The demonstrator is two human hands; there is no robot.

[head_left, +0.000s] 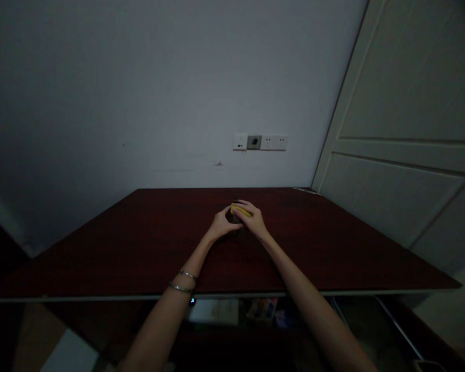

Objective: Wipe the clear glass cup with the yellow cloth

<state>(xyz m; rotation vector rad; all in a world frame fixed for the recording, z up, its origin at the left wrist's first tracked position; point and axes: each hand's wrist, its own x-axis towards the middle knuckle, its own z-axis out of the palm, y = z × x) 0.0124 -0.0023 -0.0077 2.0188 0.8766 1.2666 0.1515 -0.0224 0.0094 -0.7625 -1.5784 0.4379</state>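
Both my hands meet above the dark red tabletop (170, 243), near its middle. In my right hand (256, 222) is a small yellow sponge-like piece (240, 209), with the fingers closed over it. My left hand (219, 226) curves around a small dark, perhaps see-through object (234, 219), its thumb along the near side. The yellow piece lies against the top of this object. Most of the dark object is hidden by my fingers, and the dim light leaves its kind unclear. Two bracelets (182, 287) circle my left forearm.
Behind the table rises a pale wall with several sockets and switches (260, 142). A white panelled door (403, 129) borders the right side. Below the front edge, a shelf holds a pale flat box (215, 311) and some colourful packets (264, 308).
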